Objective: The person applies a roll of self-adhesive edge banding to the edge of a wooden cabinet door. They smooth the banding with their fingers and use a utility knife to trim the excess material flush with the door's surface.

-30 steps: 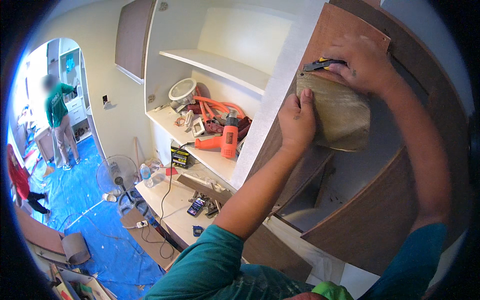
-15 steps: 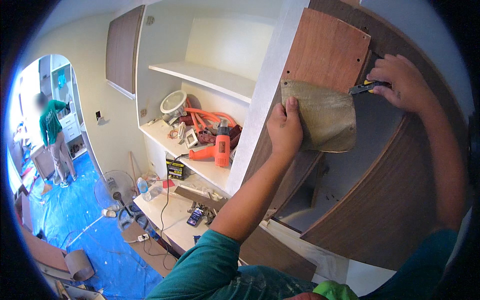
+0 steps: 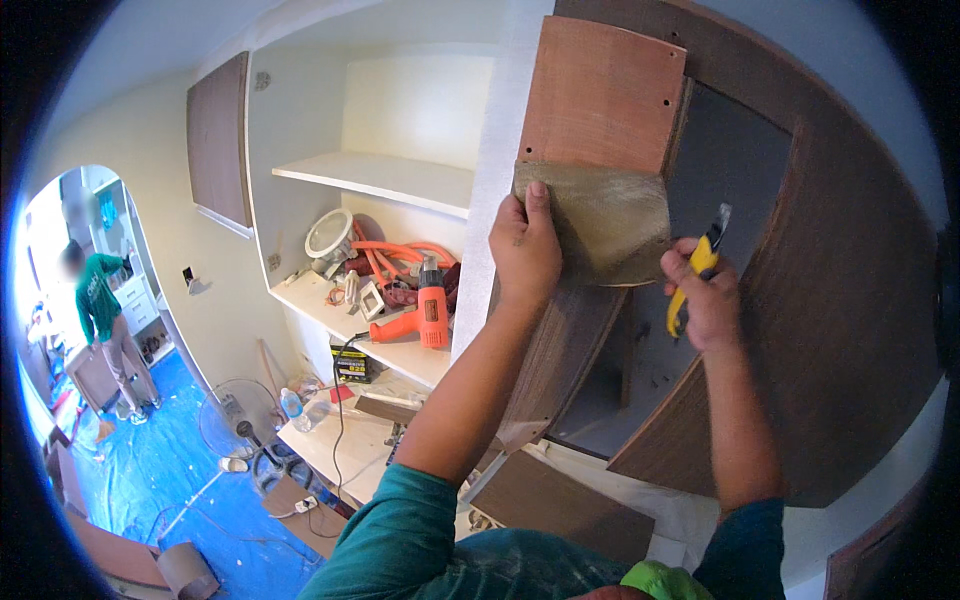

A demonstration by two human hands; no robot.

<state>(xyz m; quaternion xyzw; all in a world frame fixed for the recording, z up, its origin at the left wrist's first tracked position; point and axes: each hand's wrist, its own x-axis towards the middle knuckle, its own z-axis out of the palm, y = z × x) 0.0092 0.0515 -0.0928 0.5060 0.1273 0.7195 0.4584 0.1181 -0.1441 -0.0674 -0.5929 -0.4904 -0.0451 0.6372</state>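
My left hand (image 3: pixel 528 248) grips the left edge of an olive-brown flexible sheet (image 3: pixel 615 215), thumb on its face. The sheet hangs below a reddish-brown wooden panel (image 3: pixel 605 95) with small dark holes near its edges; whether the two are joined cannot be made out. My right hand (image 3: pixel 712 305) is closed round a yellow and black utility knife (image 3: pixel 705 258), just right of the sheet's lower right corner. The knife stands nearly upright, its blade end up and clear of the sheet.
A curved dark-brown wooden cabinet front (image 3: pixel 760 400) with openings surrounds the panel. Left of it, a white shelf (image 3: pixel 385 185) stands above an orange heat gun (image 3: pixel 430 315), orange tubing and a round light fitting (image 3: pixel 328 235). Farther left are a fan (image 3: pixel 240 415), blue floor sheeting (image 3: pixel 125 480) and a person in green (image 3: pixel 97 295).
My right hand has drawn the knife down and away from the sheet's upper right corner, turning it blade-up. My left hand keeps its hold. The whole view has shifted.
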